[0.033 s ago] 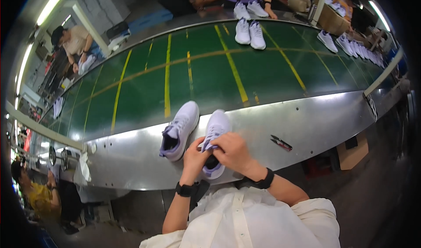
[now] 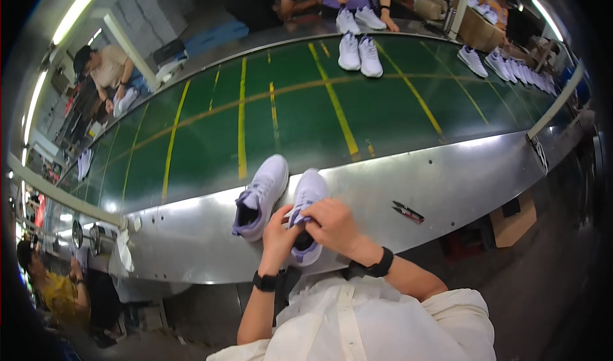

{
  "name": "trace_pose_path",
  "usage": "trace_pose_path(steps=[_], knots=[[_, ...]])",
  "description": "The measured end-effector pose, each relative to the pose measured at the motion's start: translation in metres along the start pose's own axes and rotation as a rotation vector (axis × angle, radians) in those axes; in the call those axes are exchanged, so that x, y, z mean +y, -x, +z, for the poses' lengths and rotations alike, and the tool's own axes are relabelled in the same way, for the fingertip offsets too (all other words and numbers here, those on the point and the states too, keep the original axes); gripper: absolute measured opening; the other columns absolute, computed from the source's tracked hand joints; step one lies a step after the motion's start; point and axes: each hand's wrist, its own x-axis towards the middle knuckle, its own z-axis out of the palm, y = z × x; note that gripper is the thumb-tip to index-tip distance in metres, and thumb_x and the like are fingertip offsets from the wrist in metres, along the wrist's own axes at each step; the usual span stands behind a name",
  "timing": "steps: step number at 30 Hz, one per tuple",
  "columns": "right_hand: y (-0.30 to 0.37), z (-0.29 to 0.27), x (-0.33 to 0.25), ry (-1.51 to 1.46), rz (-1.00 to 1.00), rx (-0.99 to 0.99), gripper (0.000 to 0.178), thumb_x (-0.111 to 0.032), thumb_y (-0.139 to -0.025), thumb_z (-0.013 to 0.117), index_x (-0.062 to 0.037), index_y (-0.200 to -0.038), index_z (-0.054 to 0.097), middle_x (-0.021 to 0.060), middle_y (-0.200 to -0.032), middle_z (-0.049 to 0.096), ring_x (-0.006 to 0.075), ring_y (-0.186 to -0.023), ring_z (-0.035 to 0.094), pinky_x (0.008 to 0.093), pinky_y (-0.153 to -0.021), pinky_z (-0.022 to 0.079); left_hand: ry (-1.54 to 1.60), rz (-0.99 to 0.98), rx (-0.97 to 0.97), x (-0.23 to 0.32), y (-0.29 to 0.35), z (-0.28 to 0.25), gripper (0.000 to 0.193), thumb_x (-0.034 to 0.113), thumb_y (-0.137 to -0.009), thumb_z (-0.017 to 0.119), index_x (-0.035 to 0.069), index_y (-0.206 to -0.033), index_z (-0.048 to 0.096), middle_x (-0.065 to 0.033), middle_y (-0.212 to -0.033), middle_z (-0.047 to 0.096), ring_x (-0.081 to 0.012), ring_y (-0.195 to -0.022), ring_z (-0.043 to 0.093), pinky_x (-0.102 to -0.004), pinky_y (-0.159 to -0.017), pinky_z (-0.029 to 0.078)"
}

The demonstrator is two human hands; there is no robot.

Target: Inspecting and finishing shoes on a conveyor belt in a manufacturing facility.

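Two pale lilac sneakers lie side by side on the shiny metal ledge point(image 2: 447, 182) in front of me. The left sneaker point(image 2: 260, 196) lies untouched, its opening toward me. Both my hands are on the right sneaker point(image 2: 309, 198): my left hand point(image 2: 279, 228) grips its opening from the left, and my right hand point(image 2: 331, 224) covers the tongue and laces from the right. Both wrists wear black bands. The heel end of that sneaker is partly hidden under my fingers.
A green conveyor belt point(image 2: 287, 118) with yellow lines runs beyond the ledge, carrying a white sneaker pair point(image 2: 359, 54). A small red-and-black tool point(image 2: 407, 212) lies on the ledge to the right. More sneakers point(image 2: 504, 64) line the far right. Other people work across and at left.
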Motion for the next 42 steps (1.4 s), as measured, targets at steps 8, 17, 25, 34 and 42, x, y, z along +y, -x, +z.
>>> trace_pose_path(steps=[8, 17, 25, 34, 42], knots=[[-0.005, 0.021, -0.002, -0.057, 0.026, -0.001, 0.016, -0.01, -0.071, 0.067, -0.0076, -0.087, 0.065, 0.0084, -0.076, 0.062, 0.0279, -0.071, 0.06, 0.0384, -0.064, 0.048, -0.714, 0.583, 0.196, 0.036, 0.066, -0.044, 0.06, 0.038, -0.062, 0.084, 0.005, -0.107, 0.06, -0.0217, -0.131, 0.047, -0.0411, -0.127, 0.04, -0.0572, -0.106, 0.025], [-0.009, 0.025, 0.003, -0.091, 0.026, -0.101, 0.023, -0.015, -0.078, 0.065, -0.0083, -0.1, 0.063, 0.0072, -0.085, 0.063, 0.026, -0.077, 0.061, 0.0371, -0.068, 0.049, -1.014, 0.563, 0.139, 0.02, 0.04, -0.042, 0.061, 0.048, -0.052, 0.084, 0.014, -0.1, 0.068, -0.0272, -0.125, 0.048, -0.042, -0.117, 0.046, -0.0551, -0.1, 0.03], [0.015, -0.066, 0.055, -0.017, 0.449, -0.236, 0.023, -0.016, -0.082, 0.062, -0.0099, -0.104, 0.062, 0.0079, -0.089, 0.064, 0.0247, -0.076, 0.062, 0.0361, -0.068, 0.049, -0.95, 0.441, -0.106, 0.023, -0.021, -0.082, 0.051, 0.052, -0.058, 0.08, 0.014, -0.09, 0.073, -0.0157, -0.086, 0.06, -0.0307, -0.085, 0.06, -0.0391, -0.073, 0.048], [-0.092, -0.169, 0.153, 0.108, 0.567, -0.357, 0.023, -0.019, -0.079, 0.065, -0.0089, -0.1, 0.063, 0.0065, -0.081, 0.067, 0.0221, -0.075, 0.064, 0.034, -0.067, 0.05, -0.995, 0.371, 0.326, 0.022, -0.162, -0.157, 0.049, 0.043, -0.055, 0.084, 0.012, -0.091, 0.072, -0.0126, -0.093, 0.059, -0.0314, -0.086, 0.061, -0.041, -0.075, 0.048], [-0.24, -0.177, 0.311, 0.417, 0.622, -0.351, 0.03, -0.021, -0.071, 0.071, -0.0091, -0.098, 0.065, 0.011, -0.089, 0.068, 0.0247, -0.084, 0.066, 0.036, -0.073, 0.052, -1.025, 0.094, 0.487, -0.031, -0.254, -0.207, 0.052, 0.044, -0.055, 0.084, 0.01, -0.091, 0.07, -0.0127, -0.097, 0.06, -0.0304, -0.095, 0.058, -0.0421, -0.083, 0.042]])
